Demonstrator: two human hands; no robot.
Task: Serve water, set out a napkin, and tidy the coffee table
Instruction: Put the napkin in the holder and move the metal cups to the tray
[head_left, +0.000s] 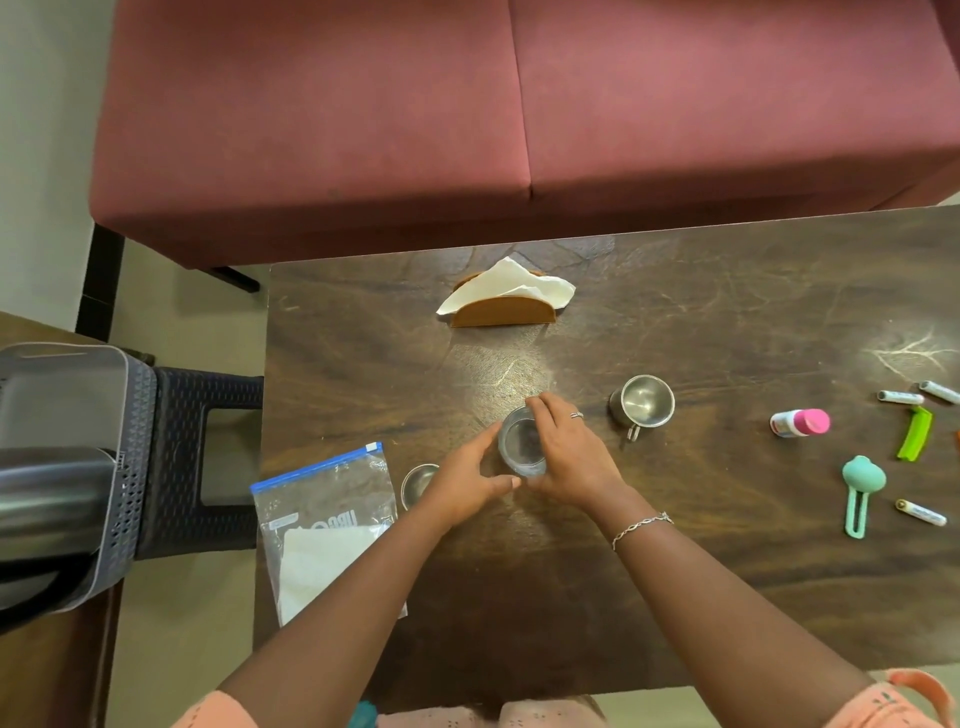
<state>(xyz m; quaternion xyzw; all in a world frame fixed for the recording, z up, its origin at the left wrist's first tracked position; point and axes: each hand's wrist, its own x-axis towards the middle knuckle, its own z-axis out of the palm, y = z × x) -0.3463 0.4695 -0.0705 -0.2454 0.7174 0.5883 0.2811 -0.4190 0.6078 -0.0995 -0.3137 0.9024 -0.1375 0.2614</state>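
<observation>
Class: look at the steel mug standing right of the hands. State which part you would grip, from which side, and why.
Probably the loop handle of the steel mug, approached from the near edge of the table. The mug stands upright, mouth up, and its handle sticks out toward that edge, so fingers can pinch it without crossing the rim.

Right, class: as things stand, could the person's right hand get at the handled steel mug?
Probably yes. The handled steel mug stands just right of the right hand, with bare brown wooden table between; the hand must first release the clear glass it grips.
</observation>
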